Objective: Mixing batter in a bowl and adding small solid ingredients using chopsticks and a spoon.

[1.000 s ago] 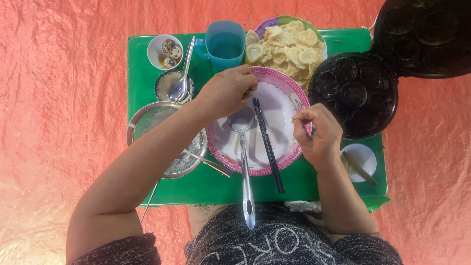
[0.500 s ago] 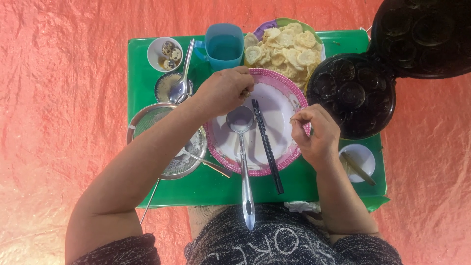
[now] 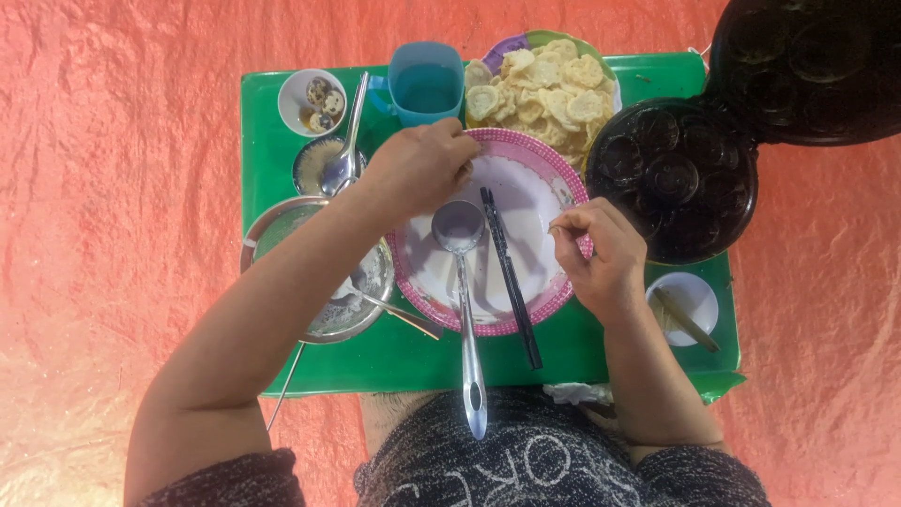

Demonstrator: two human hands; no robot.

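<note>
A pink-rimmed white bowl [image 3: 526, 202] with pale batter sits in the middle of a green table [image 3: 563, 352]. A metal ladle [image 3: 462, 282] rests in it, handle toward me, beside black chopsticks [image 3: 510, 277]. My left hand [image 3: 419, 167] is closed over the bowl's far left rim; what it holds is hidden. My right hand [image 3: 593, 255] sits at the bowl's right rim, thumb and forefinger pinched on something small and thin that I cannot make out.
A black round-moulded pan [image 3: 671, 178] with its lid [image 3: 807, 66] open stands at right. A plate of small pale cakes [image 3: 544, 89], a blue cup [image 3: 427, 83], small bowls [image 3: 312, 100], a metal bowl [image 3: 324, 272] and a white dish [image 3: 683, 308] surround the bowl.
Both hands stay almost where they were. The left hand has shifted slightly over the bowl's far rim.
</note>
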